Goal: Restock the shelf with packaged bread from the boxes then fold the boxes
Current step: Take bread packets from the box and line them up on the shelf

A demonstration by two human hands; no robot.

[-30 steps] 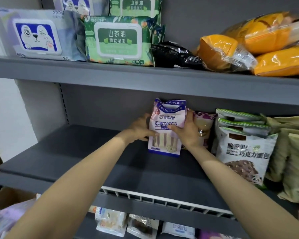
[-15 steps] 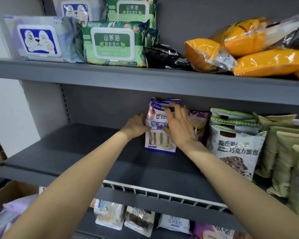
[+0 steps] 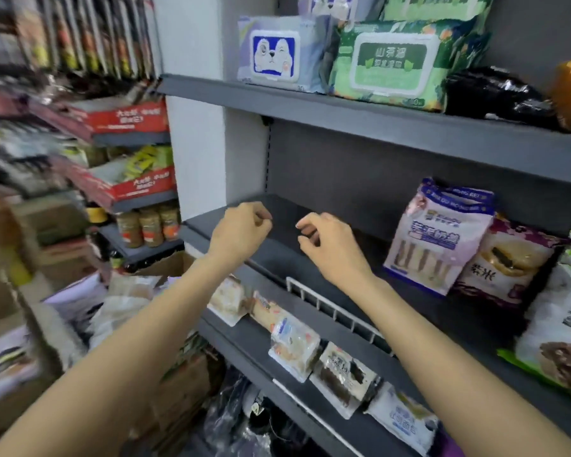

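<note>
A purple and white bread packet [image 3: 437,239] stands upright on the grey middle shelf [image 3: 310,258], leaning against a purple rice-bread packet [image 3: 505,262]. Both my hands hover to its left over the shelf's bare part, holding nothing. My left hand [image 3: 239,230] has its fingers loosely curled. My right hand [image 3: 327,240] is also loosely curled, about a hand's width from the packet. A cardboard box [image 3: 178,374] with more pale bread packets [image 3: 122,308] sits low at the left.
Wet-wipe packs [image 3: 389,61] and a black bag [image 3: 495,94] lie on the top shelf. A white wire rail [image 3: 337,316] edges the middle shelf. Small bread packets [image 3: 294,344] line the lower shelf. A chocolate bread bag [image 3: 561,338] stands at right. Another shelving unit with jars [image 3: 149,225] is left.
Both hands let go of the purple and white packet and drew back to the left. My view swung left, bringing the neighbouring shelves and the box into sight.
</note>
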